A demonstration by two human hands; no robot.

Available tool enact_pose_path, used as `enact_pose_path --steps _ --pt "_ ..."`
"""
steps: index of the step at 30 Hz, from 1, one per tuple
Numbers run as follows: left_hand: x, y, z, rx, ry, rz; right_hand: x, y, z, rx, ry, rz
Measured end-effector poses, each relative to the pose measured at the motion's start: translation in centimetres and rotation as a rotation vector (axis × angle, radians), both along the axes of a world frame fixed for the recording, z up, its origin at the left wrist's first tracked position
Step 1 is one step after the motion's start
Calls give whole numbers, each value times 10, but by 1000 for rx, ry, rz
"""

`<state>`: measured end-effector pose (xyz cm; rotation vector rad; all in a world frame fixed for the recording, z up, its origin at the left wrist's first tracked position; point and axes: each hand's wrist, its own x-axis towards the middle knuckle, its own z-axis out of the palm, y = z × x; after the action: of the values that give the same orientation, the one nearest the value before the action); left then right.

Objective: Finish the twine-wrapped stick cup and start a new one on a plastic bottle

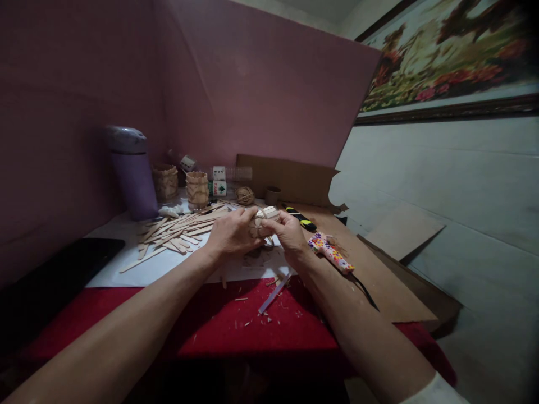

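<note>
Between my two hands, above the white paper (113, 274), is a small piece built from wooden craft sticks (268, 213). My left hand (233, 233) has its fingers wrapped around the left side of the piece. From the right, my right hand (290, 233) pinches it with thumb and fingers. Much of the piece is hidden behind the fingers. A heap of loose craft sticks (181, 230) lies to the left of my left hand. Close to my right forearm rests a flower-patterned glue gun (330, 252) with a black cord.
Two stick-built cups (197, 191), a purple bottle (132, 174), plastic bottles (236, 173) and a twine ball (245, 196) stand or lie at the back. A yellow-black utility knife (300, 217) lies on cardboard (379, 280). A glue stick (273, 294) and scraps lie on red cloth (202, 320).
</note>
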<state>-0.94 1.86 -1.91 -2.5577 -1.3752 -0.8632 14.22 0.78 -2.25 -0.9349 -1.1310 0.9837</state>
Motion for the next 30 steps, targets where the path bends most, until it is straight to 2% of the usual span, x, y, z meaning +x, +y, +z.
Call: enact_pose_path --steps 30 --pt "-1 5 -3 -44 -57 -37 2 2 -2 28 -52 24"
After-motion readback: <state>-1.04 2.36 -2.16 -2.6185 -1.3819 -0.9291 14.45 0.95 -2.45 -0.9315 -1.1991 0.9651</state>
